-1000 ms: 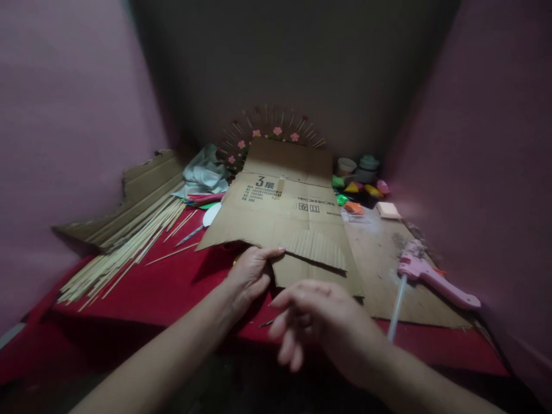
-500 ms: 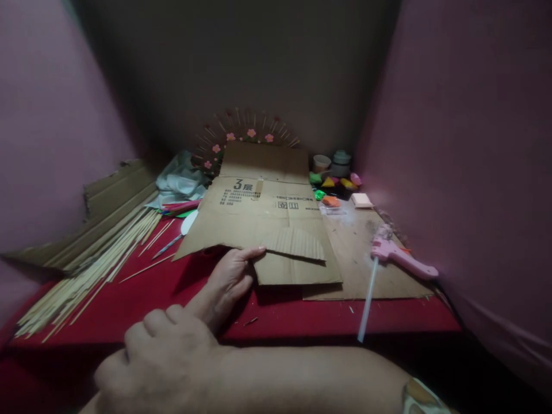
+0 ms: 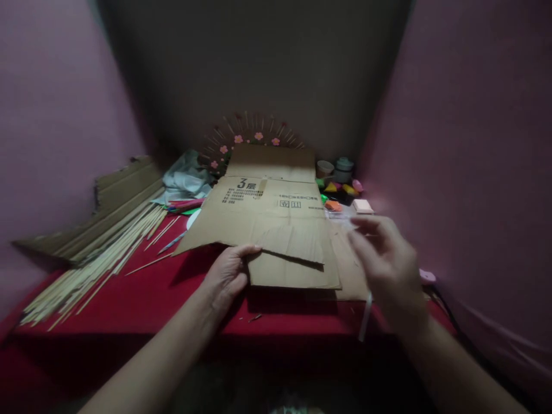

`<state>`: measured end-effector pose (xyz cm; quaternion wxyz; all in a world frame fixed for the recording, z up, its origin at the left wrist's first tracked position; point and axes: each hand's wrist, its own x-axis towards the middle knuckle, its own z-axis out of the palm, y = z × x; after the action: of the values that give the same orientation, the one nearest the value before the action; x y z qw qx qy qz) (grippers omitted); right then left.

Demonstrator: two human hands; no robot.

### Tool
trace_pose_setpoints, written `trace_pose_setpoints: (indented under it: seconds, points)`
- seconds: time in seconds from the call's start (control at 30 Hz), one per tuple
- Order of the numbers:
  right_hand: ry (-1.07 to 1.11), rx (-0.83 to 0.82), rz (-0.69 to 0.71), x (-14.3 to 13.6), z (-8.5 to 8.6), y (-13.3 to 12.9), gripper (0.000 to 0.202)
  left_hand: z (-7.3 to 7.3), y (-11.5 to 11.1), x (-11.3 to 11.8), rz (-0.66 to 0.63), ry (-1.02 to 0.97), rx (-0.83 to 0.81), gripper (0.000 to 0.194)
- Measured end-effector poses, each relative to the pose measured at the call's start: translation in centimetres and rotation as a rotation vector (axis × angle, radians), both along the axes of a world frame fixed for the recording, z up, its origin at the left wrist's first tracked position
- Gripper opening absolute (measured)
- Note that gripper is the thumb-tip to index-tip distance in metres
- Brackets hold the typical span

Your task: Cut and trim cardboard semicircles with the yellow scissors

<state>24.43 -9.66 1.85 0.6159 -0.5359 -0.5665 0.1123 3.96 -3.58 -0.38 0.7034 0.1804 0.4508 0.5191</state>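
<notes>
A large piece of printed cardboard (image 3: 276, 201), with folds and a ragged cut near edge, lies in the middle. My left hand (image 3: 230, 270) pinches that near edge, thumb on top and fingers underneath. My right hand (image 3: 383, 259) is raised to the right of the cardboard, a little blurred, its thumb and fingers apart with nothing seen between them. Behind it is a pink glue gun (image 3: 426, 277), mostly hidden. Its clear glue stick (image 3: 365, 319) pokes out below the hand, over the table edge.
Thin wooden sticks (image 3: 103, 264) and torn cardboard (image 3: 125, 201) lie left on the red tablecloth (image 3: 172, 310). A flower-trimmed stick fan (image 3: 259, 137) stands behind. At back right are clay packets (image 3: 332, 205), a pale block (image 3: 362, 206) and a lidded jar (image 3: 344, 168). Walls flank both sides.
My right hand has left my left forearm and moved right, up in front of the glue gun. My left hand keeps its hold on the cardboard. The view has shifted slightly.
</notes>
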Motion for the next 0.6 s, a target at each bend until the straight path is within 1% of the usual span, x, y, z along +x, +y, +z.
trace_pose_setpoints:
  seconds: [0.03, 0.07, 0.1, 0.17, 0.2, 0.23, 0.3, 0.33, 0.37, 0.43, 0.5, 0.57, 0.6]
  points:
    - [0.111, -0.095, -0.052, 1.9, 1.5, 1.9, 0.02, 0.0, -0.2, -0.1, 0.003, 0.011, 0.015, 0.01]
    - [0.243, -0.223, -0.004, 3.3, 2.2, 3.4, 0.024, 0.0, -0.4, -0.1, 0.0, 0.026, 0.033, 0.009]
    - [0.382, -0.36, 0.118, 4.3, 2.2, 4.6, 0.025, 0.0, -0.7, -0.2, -0.008, 0.044, 0.051, 0.008]
    - [0.623, -0.632, 0.413, 4.8, 1.2, 6.1, 0.023, 0.2, -1.4, -0.6, -0.025, 0.072, 0.079, 0.008]
    - [0.719, -0.699, 0.51, 4.5, 0.5, 6.6, 0.02, 0.3, -1.7, -0.8, -0.037, 0.085, 0.089, 0.01]
    - [0.804, -0.721, 0.573, 4.1, -0.1, 7.0, 0.019, 0.5, -2.1, -1.1, -0.05, 0.098, 0.097, 0.012]
    - [0.907, -0.714, 0.636, 2.8, -0.8, 7.5, 0.026, 0.7, -2.6, -1.9, -0.075, 0.119, 0.098, 0.016]
    - [0.914, -0.679, 0.688, 2.2, -1.0, 7.6, 0.032, 0.7, -2.7, -2.3, -0.075, 0.127, 0.092, 0.018]
    - [0.911, -0.679, 0.744, 1.6, -1.1, 7.6, 0.036, 0.8, -2.9, -2.7, -0.065, 0.14, 0.087, 0.02]
    - [0.902, -0.612, 0.826, 0.5, -1.2, 7.3, 0.04, 0.8, -3.1, -3.6, -0.015, 0.206, 0.109, 0.024]
    - [0.902, -0.557, 0.854, -0.4, -1.2, 6.8, 0.04, 0.9, -3.2, -4.3, 0.035, 0.331, 0.179, 0.03]
    - [0.914, -0.525, 0.82, -1.3, -1.0, 6.1, 0.039, 1.1, -3.3, -5.0, 0.077, 0.47, 0.283, 0.04]
    - [0.921, -0.551, 0.789, -1.7, -0.8, 5.8, 0.038, 1.2, -3.3, -5.2, 0.111, 0.533, 0.334, 0.046]
